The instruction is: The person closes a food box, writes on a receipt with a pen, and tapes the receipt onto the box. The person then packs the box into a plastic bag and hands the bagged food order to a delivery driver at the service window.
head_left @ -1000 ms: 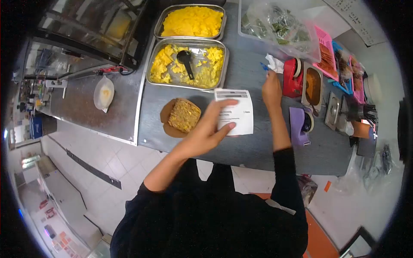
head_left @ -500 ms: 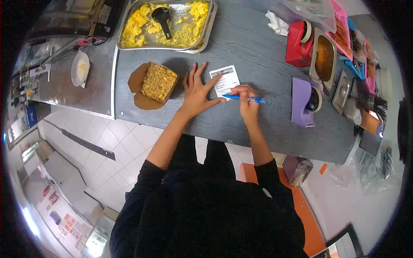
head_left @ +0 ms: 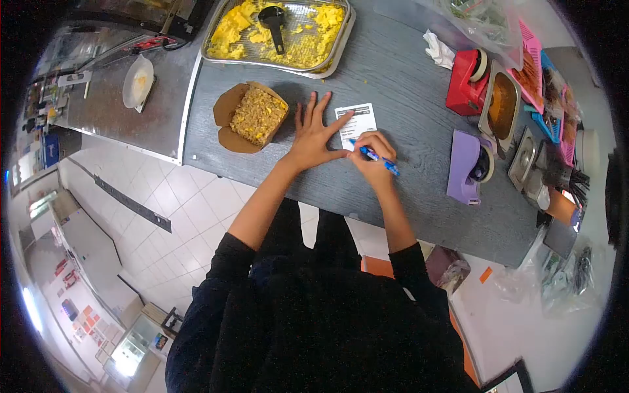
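Observation:
A small white printed slip (head_left: 362,120) lies flat on the dark grey table. My left hand (head_left: 313,139) is spread beside it, with the index fingertip and thumb resting on its left side. In my right hand (head_left: 376,159) is a blue pen (head_left: 386,164), gripped between the fingers, its tip at the lower part of the slip. Left of my left hand stands an open brown cardboard takeaway box (head_left: 230,118) filled with fried rice (head_left: 259,116).
A metal tray (head_left: 348,33) of scrambled egg with a black scoop (head_left: 272,27) sits at the back. On the right are red (head_left: 462,82) and purple (head_left: 462,171) tape dispensers, a sauce pan (head_left: 502,105) and a crumpled tissue (head_left: 439,50). A white pan (head_left: 138,82) stands far left.
My view has shifted, so the table's things sit further right. The pen has tilted more steeply, and my right fingers have curled closer over the slip's lower part.

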The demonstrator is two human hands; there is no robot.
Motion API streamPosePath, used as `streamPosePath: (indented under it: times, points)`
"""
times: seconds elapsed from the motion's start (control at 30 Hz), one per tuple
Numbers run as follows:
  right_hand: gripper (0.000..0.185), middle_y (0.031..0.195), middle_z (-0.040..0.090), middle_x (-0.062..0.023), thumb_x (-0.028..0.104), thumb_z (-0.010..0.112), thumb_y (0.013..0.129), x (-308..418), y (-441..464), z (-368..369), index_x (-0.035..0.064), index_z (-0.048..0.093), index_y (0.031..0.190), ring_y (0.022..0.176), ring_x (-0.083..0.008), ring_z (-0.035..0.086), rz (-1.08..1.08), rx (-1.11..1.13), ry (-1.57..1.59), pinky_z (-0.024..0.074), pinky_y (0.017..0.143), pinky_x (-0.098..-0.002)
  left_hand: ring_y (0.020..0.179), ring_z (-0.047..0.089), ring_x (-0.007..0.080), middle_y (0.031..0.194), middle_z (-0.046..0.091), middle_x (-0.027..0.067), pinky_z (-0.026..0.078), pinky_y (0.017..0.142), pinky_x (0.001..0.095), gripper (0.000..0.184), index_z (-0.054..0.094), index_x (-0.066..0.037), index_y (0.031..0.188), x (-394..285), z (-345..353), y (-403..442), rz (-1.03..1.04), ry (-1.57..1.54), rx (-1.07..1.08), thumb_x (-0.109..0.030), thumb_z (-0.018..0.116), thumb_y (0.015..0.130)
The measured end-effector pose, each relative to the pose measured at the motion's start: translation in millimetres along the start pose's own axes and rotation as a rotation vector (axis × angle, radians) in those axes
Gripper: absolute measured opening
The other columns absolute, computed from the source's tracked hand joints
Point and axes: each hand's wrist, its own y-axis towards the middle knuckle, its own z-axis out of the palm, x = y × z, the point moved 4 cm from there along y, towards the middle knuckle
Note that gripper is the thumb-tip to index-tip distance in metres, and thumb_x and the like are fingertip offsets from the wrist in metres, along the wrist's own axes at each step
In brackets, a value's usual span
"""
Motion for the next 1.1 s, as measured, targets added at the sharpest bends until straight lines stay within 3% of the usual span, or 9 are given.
streamPosePath:
  times: [0.33, 0.43, 0.5, 0.57, 0.67, 0.8, 0.9, 0.93, 1.1]
  points:
    - [0.024, 0.097, 0.059, -0.0120, -0.003, 0.066, 0.068, 6, 7, -14, 0.0022, 0.062, 0.091, 0.090, -0.0253, 0.061, -0.163, 0.215, -0.267, 0.0486, 0.077, -0.0339, 0.138, -0.001, 0.0457, 0.151, 0.009, 0.0190, 0.003, 0.104, 0.0658, 0.087, 0.043, -0.034, 0.136, 7, 7, -3, 0.038, -0.071, -0.025, -0.064, 0.070, 0.059]
    - [0.037, 0.111, 0.054, -0.0142, 0.001, 0.065, 0.072, 8, 11, -5, 0.0028, 0.060, 0.109, 0.107, -0.0280, 0.055, -0.267, 0.349, -0.535, 0.0446, 0.090, -0.0361, 0.134, 0.024, 0.0385, 0.140, 0.030, 0.0201, 0.019, 0.107, 0.0566, 0.063, 0.051, -0.014, 0.125, 5, -3, -20, 0.139, -0.136, -0.166, -0.048, 0.067, 0.075]
    - [0.049, 0.120, 0.050, -0.0154, 0.005, 0.065, 0.075, 19, 21, 0, 0.0038, 0.055, 0.122, 0.117, -0.0300, 0.050, -0.382, 0.340, -0.661, 0.0404, 0.098, -0.0378, 0.118, 0.043, 0.0324, 0.125, 0.042, 0.0170, 0.033, 0.099, 0.0462, 0.046, 0.053, -0.004, 0.110, 14, 2, -65, -0.058, -0.399, -0.019, -0.034, 0.069, 0.079]
    - [0.061, 0.127, 0.048, -0.0158, 0.007, 0.068, 0.073, 47, 39, 23, 0.0060, 0.047, 0.130, 0.120, -0.0315, 0.047, -0.163, 0.393, -0.372, 0.0385, 0.100, -0.0389, 0.106, 0.049, 0.0289, 0.116, 0.045, 0.0152, 0.040, 0.090, 0.0398, 0.048, 0.047, -0.001, 0.111, 30, 10, -134, -0.314, -0.790, -0.289, -0.026, 0.072, 0.079]
    - [0.082, 0.136, 0.042, -0.0174, 0.010, 0.071, 0.073, 88, 66, 86, 0.0115, 0.029, 0.143, 0.125, -0.0334, 0.043, -0.138, 0.403, -0.131, 0.0364, 0.103, -0.0399, 0.124, 0.037, 0.0390, 0.135, 0.028, 0.0258, 0.032, 0.103, 0.0417, 0.084, 0.017, 0.005, 0.136, 44, -35, -162, -0.466, -0.805, -0.607, -0.023, 0.072, 0.080]
    - [0.080, 0.141, 0.036, -0.0141, 0.021, 0.074, 0.075, 96, 57, 128, 0.0121, 0.031, 0.142, 0.121, -0.0333, 0.046, -0.009, 0.581, -0.123, 0.0416, 0.098, -0.0374, 0.137, 0.012, 0.0451, 0.149, 0.005, 0.0268, 0.017, 0.111, 0.0490, 0.097, 0.003, 0.004, 0.144, 68, -86, -126, -0.169, -0.377, -0.453, -0.031, 0.068, 0.081]
    - [0.075, 0.139, 0.039, -0.0121, 0.024, 0.072, 0.076, 101, 34, 127, 0.0131, 0.035, 0.141, 0.122, -0.0320, 0.045, -0.175, 0.521, -0.253, 0.0419, 0.097, -0.0379, 0.137, 0.012, 0.0451, 0.146, 0.021, 0.0232, 0.019, 0.110, 0.0501, 0.079, 0.022, 0.001, 0.142, 101, -96, -116, -0.032, -0.278, -0.297, -0.027, 0.066, 0.083]
    - [0.063, 0.134, 0.046, -0.0104, 0.024, 0.069, 0.078, 111, 33, 127, 0.0124, 0.045, 0.135, 0.121, -0.0298, 0.047, -0.221, 0.504, -0.347, 0.0419, 0.097, -0.0380, 0.136, 0.016, 0.0434, 0.140, 0.034, 0.0194, 0.021, 0.110, 0.0490, 0.061, 0.042, -0.003, 0.134, 109, -99, -114, 0.070, -0.162, -0.235, -0.023, 0.067, 0.082]
    - [0.027, 0.116, 0.056, -0.0052, 0.023, 0.066, 0.080, 102, 44, 155, 0.0070, 0.064, 0.101, 0.101, -0.0263, 0.052, -0.218, 0.383, -0.436, 0.0441, 0.087, -0.0377, 0.117, 0.044, 0.0366, 0.125, 0.047, 0.0161, 0.033, 0.102, 0.0443, 0.055, 0.052, -0.005, 0.119, 140, -107, -112, 0.017, -0.578, -0.322, -0.021, 0.076, 0.072]
